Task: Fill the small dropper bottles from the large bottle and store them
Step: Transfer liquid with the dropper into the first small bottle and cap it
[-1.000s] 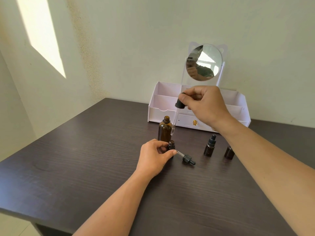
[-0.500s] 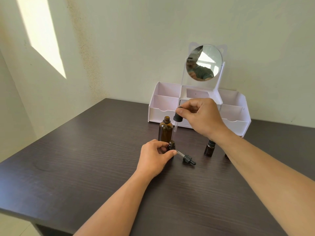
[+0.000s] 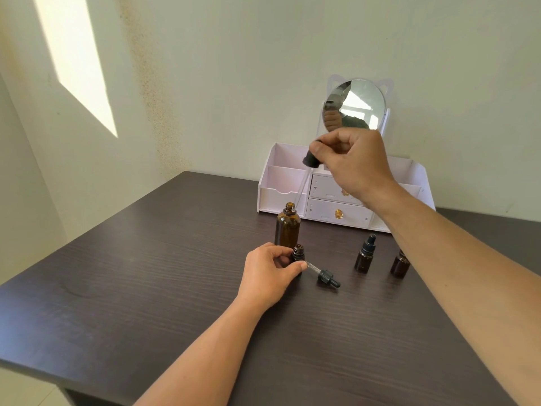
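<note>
The large amber bottle (image 3: 287, 227) stands uncapped on the dark table. My right hand (image 3: 352, 161) holds the long dropper (image 3: 307, 171) by its black bulb, tilted, its glass tip just above and right of the large bottle's mouth. My left hand (image 3: 270, 272) grips an uncapped small amber bottle (image 3: 298, 252) on the table in front of the large one. That small bottle's dropper cap (image 3: 325, 276) lies on its side beside my left thumb. Two more small bottles stand to the right: a capped one (image 3: 364, 255) and one (image 3: 400, 265) partly hidden by my right forearm.
A white organizer (image 3: 281, 183) with open compartments, two drawers and a round mirror (image 3: 354, 105) stands at the table's back edge against the wall. The dark wooden table (image 3: 146, 273) extends left and toward me. The table's front edge runs along the bottom left.
My right hand first lowered the long dropper toward the small bottle, then raised it and swung it back, so its tip now hovers by the large bottle's mouth. My left hand stayed put.
</note>
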